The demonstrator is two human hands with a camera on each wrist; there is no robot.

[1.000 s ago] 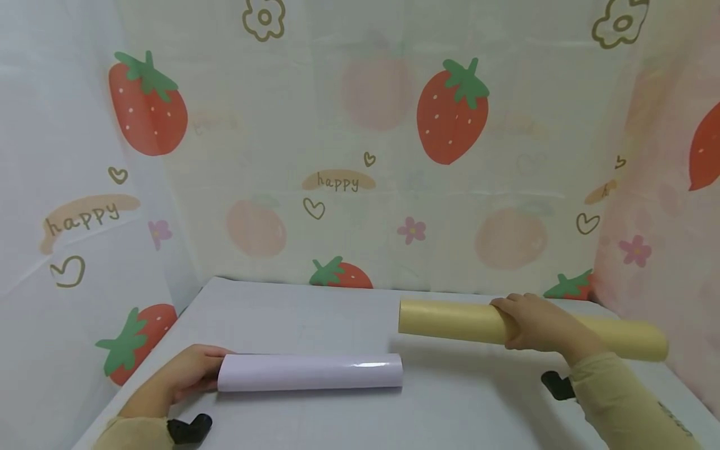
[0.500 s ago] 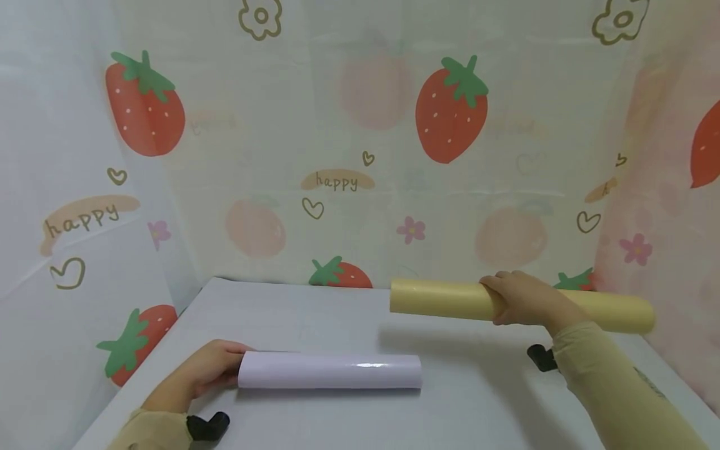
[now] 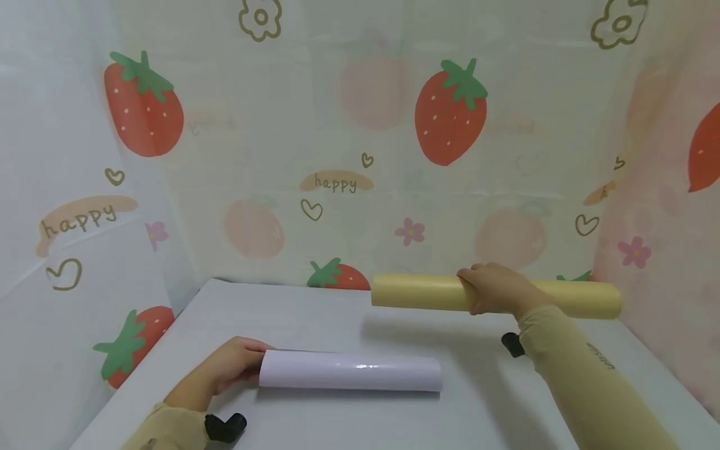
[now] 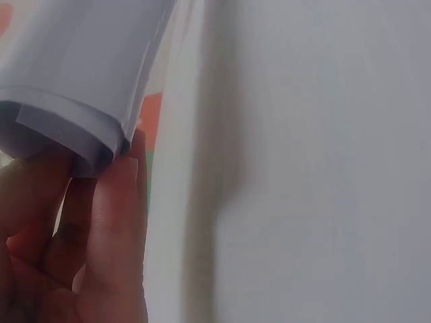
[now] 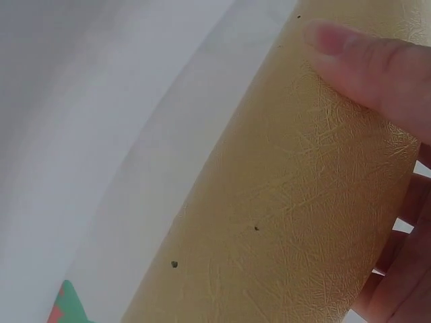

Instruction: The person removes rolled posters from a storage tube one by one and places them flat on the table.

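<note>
In the head view my left hand holds a glossy pale lilac paper roll by its left end, just over the table. Up close in the left wrist view, the fingers pinch the layered rim of this roll, whose open end shows overlapping sheets. Farther right and back, my right hand grips a long gold tube from above, around its middle. The tube is raised off the table and casts a shadow. In the right wrist view my thumb lies across the tube's creased, textured surface, with the other fingers around its far side.
A white table lies beneath both rolls. Behind it hangs a strawberry-patterned cloth, with similar cloth at the left and right sides. A black object sits at the left wrist, another at the right.
My left hand has shifted the lilac roll to the right. My right hand has carried the gold tube left and upward in the head view, and it lies more level.
</note>
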